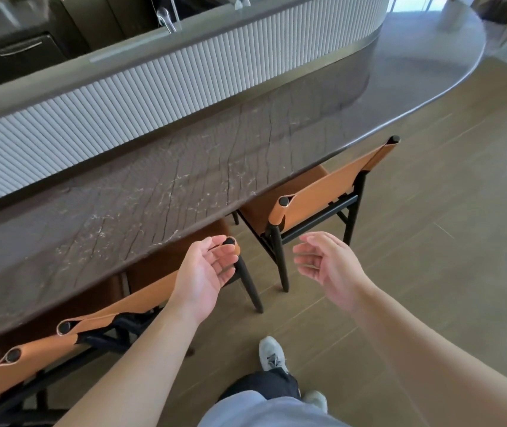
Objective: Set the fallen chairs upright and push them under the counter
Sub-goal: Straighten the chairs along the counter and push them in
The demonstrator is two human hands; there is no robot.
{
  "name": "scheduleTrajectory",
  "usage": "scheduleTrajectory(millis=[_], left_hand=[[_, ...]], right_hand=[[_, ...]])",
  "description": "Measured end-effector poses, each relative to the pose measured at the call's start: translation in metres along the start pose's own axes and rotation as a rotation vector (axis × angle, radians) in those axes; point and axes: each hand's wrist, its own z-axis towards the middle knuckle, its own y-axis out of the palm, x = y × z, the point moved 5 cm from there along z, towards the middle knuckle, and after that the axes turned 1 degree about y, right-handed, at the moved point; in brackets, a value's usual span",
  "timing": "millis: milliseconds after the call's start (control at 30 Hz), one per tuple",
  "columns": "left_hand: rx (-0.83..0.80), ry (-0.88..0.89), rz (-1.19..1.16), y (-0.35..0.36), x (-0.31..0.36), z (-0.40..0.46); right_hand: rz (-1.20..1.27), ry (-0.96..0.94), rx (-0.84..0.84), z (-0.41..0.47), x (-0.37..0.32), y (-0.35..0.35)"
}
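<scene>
Chairs [316, 195] stand upright, seats tucked under the dark table [153, 192]. Left hand [206, 269] and right hand [326, 263] hover between two chairs, fingers relaxed, gripping nothing.

Daylight scene, evenly bright. Strongest light is seen entering at 1 o'clock, where windows are blown out to white. A broad pale glare is laid across the curved end of the tabletop [424, 53] at 1 to 2 o'clock; the nearer stone surface is rendered darker, with its veining legible. Shadows are soft: a dim zone is held under the tabletop overhang, and faint shadows are cast on the floor [430, 241] beneath the chair legs. Wide-angle distortion is marked; straight edges are bowed toward the frame borders. Slight motion blur is noted at 11 to 12 o'clock. Centre detail is kept reasonably sharp.
</scene>
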Motion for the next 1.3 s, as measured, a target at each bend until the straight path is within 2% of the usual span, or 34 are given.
scheduleTrajectory(millis=[333, 500, 600, 767, 933, 1000, 1100, 1300], left_hand=[[-0.009, -0.034, -0.039, 0.043, -0.001, 0.070], [-0.015, -0.023, -0.066, 0.041, 0.015, 0.102], [0.061, -0.014, -0.109, 0.024, 0.027, 0.109], [0.202, -0.025, -0.071, -0.001, 0.024, 0.120], [0.359, -0.047, -0.070, 0.009, 0.013, 0.132], [0.432, -0.068, -0.039, 0.018, 0.010, 0.135], [0.513, -0.075, 0.217, 0.025, -0.002, 0.141], [0.379, -0.083, 1.048, 0.019, -0.029, 0.145]], right_hand=[[-0.124, -0.005, 0.038, 0.049, -0.048, -0.019], [-0.132, -0.012, 0.003, 0.091, -0.067, 0.004], [-0.189, 0.040, -0.037, 0.115, -0.062, 0.026], [-0.510, 0.011, -0.064, 0.153, -0.061, 0.051], [-0.658, 0.010, -0.206, 0.190, -0.068, 0.061], [-0.812, -0.035, -0.244, 0.205, -0.076, 0.057], [-1.253, -0.231, -0.341, 0.224, -0.088, 0.048], [-1.841, -0.546, -0.699, 0.249, -0.067, 0.034]])
